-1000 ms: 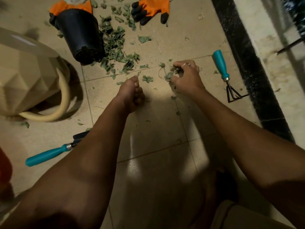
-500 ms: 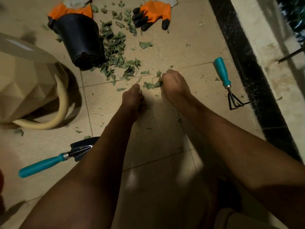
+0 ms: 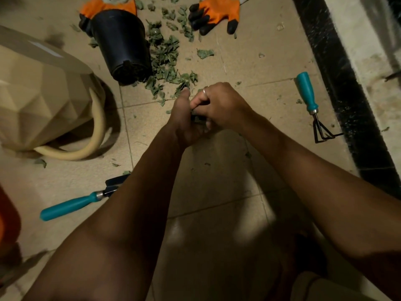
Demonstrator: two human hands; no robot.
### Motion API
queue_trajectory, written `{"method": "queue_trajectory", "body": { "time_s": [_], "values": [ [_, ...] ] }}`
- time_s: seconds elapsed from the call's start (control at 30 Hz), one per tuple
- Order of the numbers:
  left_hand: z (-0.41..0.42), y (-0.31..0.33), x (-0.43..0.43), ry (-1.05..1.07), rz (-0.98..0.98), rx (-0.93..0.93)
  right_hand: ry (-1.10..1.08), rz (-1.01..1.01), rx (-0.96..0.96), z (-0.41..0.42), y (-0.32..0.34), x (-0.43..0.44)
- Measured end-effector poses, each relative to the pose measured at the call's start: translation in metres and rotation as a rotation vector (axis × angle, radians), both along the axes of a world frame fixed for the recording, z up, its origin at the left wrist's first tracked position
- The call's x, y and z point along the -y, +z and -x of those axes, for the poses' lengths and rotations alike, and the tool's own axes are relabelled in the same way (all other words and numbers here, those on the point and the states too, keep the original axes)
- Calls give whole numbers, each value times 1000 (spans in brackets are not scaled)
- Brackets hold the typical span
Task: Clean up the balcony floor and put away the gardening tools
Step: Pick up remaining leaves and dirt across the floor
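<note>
A small wad of leaf scraps [image 3: 198,118] is pinched between left hand [image 3: 184,122] and right hand [image 3: 219,105], both curled narrow round it, held above the floor [image 3: 217,170]. Main leaf pile [image 3: 167,61] lies just fwd of the hands, strung along the tipped black pot [image 3: 123,46]; both hands abt equally near, nothing in the way. 2 tools are left lying: trowel [image 3: 73,204] back-left, partly under the left forearm, hand rake [image 3: 312,109] to the right, long axis running near-to-far; 2 orange gloves [image 3: 217,14] beyond the pile.

Head camera looks steeply down, close over the tiled floor [image 3: 217,174].
</note>
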State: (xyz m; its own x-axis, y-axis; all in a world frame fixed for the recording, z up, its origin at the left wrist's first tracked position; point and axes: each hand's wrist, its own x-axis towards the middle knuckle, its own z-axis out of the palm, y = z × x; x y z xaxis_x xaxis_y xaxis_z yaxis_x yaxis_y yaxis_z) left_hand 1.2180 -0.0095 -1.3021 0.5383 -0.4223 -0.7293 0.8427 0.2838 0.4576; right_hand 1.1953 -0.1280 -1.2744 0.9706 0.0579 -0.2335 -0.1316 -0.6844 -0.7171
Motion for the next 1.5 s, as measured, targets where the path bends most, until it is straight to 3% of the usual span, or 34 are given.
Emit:
{"method": "queue_trajectory", "body": {
  "time_s": [0.13,0.23,0.3,0.37,0.43,0.53,0.6,0.67,0.8,0.97,1.1,1.2,1.27,1.33,1.5],
  "values": [
    [5,4,-4,14,61,-30,239,204,158,3,-5,6],
    [10,4,-4,66,-20,7,315,286,93,1,-10,10],
    [8,0,-4,60,-112,67,241,94,55,6,-10,10],
    [3,-6,-4,20,-236,149,-12,-289,109,15,-13,11],
    [-1,-12,-7,36,-329,178,-248,-421,219,17,-23,15],
    [-5,-17,-23,129,-407,153,-384,-138,284,13,-51,25],
    [-7,-20,-35,207,-413,109,-360,91,172,17,-65,30],
    [-9,-22,-46,260,-424,67,-350,168,105,19,-75,32],
    [-10,-25,-61,347,-368,37,-379,214,146,2,-87,12],
    [-9,-26,-63,452,-282,-1,-331,80,203,-29,-90,-32],
    [-7,-30,-72,545,-158,16,-175,-212,194,-42,-84,-54],
    [-3,-31,-75,584,-106,49,-220,-326,326,-50,-84,-53],
    [1,-31,-74,582,-83,84,-304,-254,415,-65,-86,-47],
    [5,-30,-74,584,-77,108,-274,-149,388,-83,-86,-42],
    [4,-28,-82,640,-141,49,110,210,127,-107,-74,-50]
  ]
}}
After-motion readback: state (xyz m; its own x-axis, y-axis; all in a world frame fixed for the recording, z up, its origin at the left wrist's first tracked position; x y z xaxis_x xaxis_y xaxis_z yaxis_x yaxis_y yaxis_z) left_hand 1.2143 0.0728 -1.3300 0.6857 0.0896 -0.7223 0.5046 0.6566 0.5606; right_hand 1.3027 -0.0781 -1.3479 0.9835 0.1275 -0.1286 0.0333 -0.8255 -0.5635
